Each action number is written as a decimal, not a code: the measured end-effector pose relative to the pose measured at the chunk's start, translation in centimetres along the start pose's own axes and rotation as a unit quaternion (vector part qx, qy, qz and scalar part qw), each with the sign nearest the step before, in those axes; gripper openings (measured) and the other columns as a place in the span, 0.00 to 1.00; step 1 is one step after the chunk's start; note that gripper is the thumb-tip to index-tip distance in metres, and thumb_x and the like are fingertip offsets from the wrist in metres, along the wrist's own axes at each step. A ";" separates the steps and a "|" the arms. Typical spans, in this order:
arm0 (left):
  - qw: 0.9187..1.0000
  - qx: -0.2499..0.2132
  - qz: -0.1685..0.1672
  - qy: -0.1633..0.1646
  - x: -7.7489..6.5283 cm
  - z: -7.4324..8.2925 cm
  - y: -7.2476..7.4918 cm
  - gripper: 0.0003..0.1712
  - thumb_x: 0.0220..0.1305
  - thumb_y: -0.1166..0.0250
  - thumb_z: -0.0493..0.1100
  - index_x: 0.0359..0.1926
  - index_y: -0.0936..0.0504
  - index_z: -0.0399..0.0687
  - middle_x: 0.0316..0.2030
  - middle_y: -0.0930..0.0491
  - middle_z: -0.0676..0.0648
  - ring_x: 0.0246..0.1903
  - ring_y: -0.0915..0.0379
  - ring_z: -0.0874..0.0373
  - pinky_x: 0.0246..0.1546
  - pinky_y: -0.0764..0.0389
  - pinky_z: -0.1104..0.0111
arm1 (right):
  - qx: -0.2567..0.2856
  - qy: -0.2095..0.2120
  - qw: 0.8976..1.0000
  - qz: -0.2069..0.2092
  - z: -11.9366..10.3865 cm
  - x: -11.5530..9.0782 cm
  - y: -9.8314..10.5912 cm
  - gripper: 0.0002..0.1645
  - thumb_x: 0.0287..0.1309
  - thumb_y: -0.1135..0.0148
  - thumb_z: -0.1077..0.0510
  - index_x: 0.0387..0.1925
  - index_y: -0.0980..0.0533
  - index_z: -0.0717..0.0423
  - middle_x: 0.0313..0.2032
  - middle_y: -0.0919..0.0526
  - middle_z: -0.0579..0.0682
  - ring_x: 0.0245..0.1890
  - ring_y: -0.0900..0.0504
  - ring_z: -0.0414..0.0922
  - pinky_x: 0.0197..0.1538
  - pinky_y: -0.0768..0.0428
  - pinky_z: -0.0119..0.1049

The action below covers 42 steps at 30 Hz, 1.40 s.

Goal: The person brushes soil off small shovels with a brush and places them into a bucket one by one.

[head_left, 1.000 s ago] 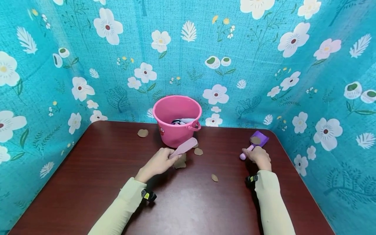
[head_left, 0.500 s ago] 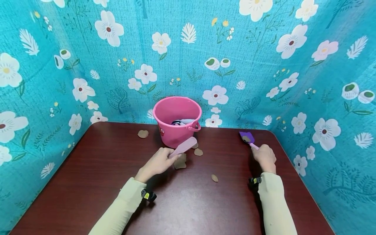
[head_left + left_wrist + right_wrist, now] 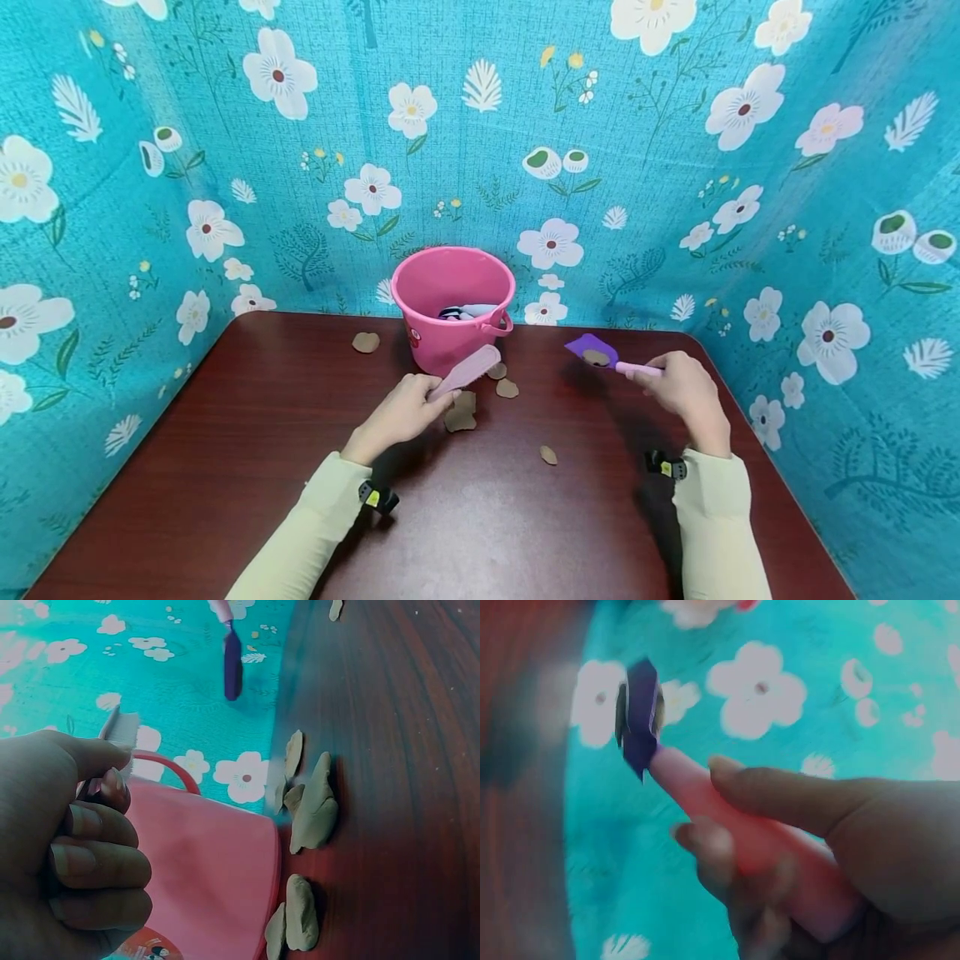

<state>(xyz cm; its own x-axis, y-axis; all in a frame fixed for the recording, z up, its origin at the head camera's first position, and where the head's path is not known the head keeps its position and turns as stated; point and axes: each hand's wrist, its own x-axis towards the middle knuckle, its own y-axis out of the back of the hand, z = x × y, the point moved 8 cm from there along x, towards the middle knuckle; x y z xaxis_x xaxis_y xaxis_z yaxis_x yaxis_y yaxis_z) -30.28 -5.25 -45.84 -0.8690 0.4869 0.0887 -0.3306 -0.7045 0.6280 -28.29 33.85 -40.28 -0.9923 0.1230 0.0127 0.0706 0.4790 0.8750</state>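
My left hand [image 3: 399, 410] grips the handle of a pale pink brush [image 3: 474, 367] in front of the pink bucket [image 3: 457, 346]; the left wrist view shows its short whitish bristles past the thumb. Below the brush lies a larger brown, clay-like piece [image 3: 461, 414]. On the right, my right hand [image 3: 686, 390] holds a small purple shovel [image 3: 606, 343] by its pink handle [image 3: 742, 825], with thumb and fingers around it. The shovel is held above the table, its blade pointing left toward the bucket. A flat brown piece [image 3: 596, 358] rests on the blade.
Inside the bucket lie dark-striped and white items. Flat brown pieces lie at the bucket's foot [image 3: 507, 388], left of it [image 3: 365, 342] and mid-table [image 3: 548, 455]. Blue floral cloth [image 3: 465, 200] surrounds the dark wooden table [image 3: 247, 467] on three sides.
The purple shovel has turned and swung left toward the bucket, bringing the brown piece along, while the right hand shifted slightly right and up. My left hand and brush have barely moved.
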 end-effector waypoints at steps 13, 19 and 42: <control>0.999 0.004 0.014 -0.038 -0.5 2.0 0.2 0.13 0.72 0.36 0.50 0.32 0.19 0.49 0.17 0.30 0.54 0.15 0.38 0.64 0.16 0.33 0.72 | 0.040 0.149 0.987 -0.054 -9.3 -2.4 -1.5 0.22 0.57 0.25 0.49 0.48 0.14 0.58 0.34 0.11 0.48 0.32 0.18 0.44 0.37 0.18 0.41; 0.998 -0.005 0.007 -0.068 -0.9 3.6 -0.5 0.12 0.71 0.35 0.51 0.32 0.19 0.51 0.18 0.26 0.56 0.17 0.34 0.66 0.18 0.30 0.72 | 0.044 0.166 0.984 -0.054 -12.1 -3.2 -2.3 0.20 0.55 0.23 0.52 0.47 0.13 0.57 0.34 0.11 0.48 0.31 0.17 0.43 0.38 0.16 0.43; 0.986 0.158 0.034 -0.032 -0.8 2.8 -0.1 0.19 0.71 0.34 0.50 0.23 0.27 0.56 0.15 0.34 0.58 0.16 0.38 0.66 0.18 0.34 0.71 | 0.009 0.158 0.987 -0.016 -13.2 -3.9 -1.6 0.22 0.55 0.23 0.52 0.50 0.14 0.57 0.35 0.10 0.50 0.31 0.18 0.44 0.35 0.23 0.41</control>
<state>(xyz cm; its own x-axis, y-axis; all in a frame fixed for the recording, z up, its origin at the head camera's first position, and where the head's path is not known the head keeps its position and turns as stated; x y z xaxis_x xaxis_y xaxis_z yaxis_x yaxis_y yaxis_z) -28.53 -4.14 -43.75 -0.8564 0.4831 0.1819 -0.1317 -0.5451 0.8280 -25.91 21.11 -35.37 -0.9760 -0.1677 0.1388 0.0384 0.4947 0.8682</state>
